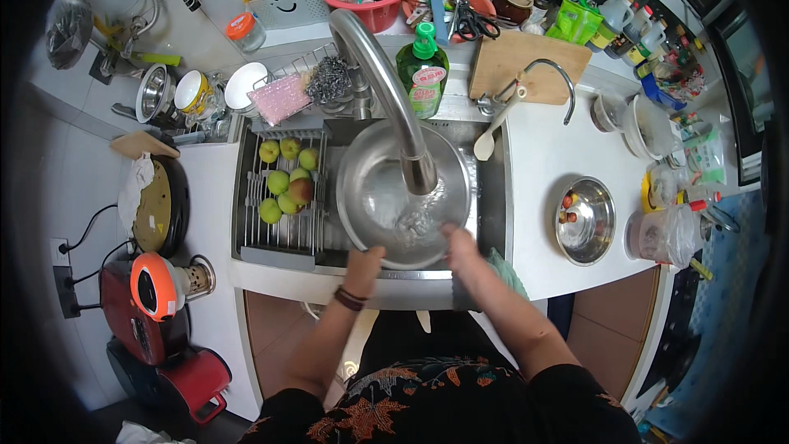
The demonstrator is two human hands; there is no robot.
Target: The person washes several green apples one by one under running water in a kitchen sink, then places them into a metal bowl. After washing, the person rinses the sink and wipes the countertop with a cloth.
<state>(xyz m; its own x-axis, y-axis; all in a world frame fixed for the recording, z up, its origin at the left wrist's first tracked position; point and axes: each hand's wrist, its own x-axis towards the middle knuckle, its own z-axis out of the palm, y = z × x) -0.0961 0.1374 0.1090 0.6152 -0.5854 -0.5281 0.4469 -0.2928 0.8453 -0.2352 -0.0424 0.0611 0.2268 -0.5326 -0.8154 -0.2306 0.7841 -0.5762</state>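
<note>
A large stainless steel basin (pixel 370 197) stands in the sink (pixel 493 216) beneath the curved metal faucet (pixel 394 92). Rippling water shows inside it, below the spout. My left hand (pixel 365 271) grips the basin's near rim, left of its middle. At the near right rim is my right hand (pixel 459 246), blurred; whether its fingers hold the rim is unclear. Left of the basin, several green apples (pixel 278 182) and a reddish one (pixel 301 191) lie on a wire drying rack (pixel 277 240) over the sink.
A green dish-soap bottle (pixel 423 74) and a pink sponge (pixel 279 100) are behind the basin. A wooden spoon (pixel 485 145) leans at the sink's right edge. On the right counter a small steel bowl (pixel 592 228) holds small red fruits. A green cloth (pixel 508 274) hangs by my right forearm.
</note>
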